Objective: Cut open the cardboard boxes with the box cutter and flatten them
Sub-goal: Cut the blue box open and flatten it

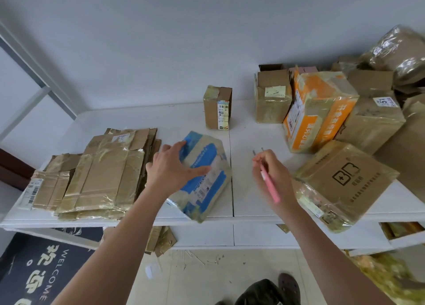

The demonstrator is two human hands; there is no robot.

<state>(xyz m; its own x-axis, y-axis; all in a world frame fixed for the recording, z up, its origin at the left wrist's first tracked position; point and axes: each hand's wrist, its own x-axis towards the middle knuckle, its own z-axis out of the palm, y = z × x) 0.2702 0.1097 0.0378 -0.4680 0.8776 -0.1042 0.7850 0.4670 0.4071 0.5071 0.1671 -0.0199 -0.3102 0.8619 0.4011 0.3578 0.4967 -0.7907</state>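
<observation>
A white table [253, 134] stands against a pale wall and fills the middle of the frame, with tiled floor and a dark welcome mat [39, 272] at the lower left. At the centre of the table lies a blue-and-white box [204, 178], wrapped in clear tape and tilted so one corner hangs over the near edge. The left hand [170, 169] rests on its top with fingers spread and nearly straight, the fingertips reaching across the blue print and the thumb lying over the white label; it presses rather than clasps. Just right of centre, apart from that box, the right hand [273, 173] has its fingers curled around a pink box cutter [270, 185], the pink handle running down and right past the wrist and the dark tip poking out above the knuckles; this hand is blurred. At the left of the frame a stack of flattened cardboard [99, 173] sits on the table, just beside the left hand. A small upright brown box [217, 108] stands behind the blue one. On the right, an orange box [319, 113] leans among a heap of taped brown boxes [372, 111], and a brown box with a printed logo [345, 182] lies near the right hand.
</observation>
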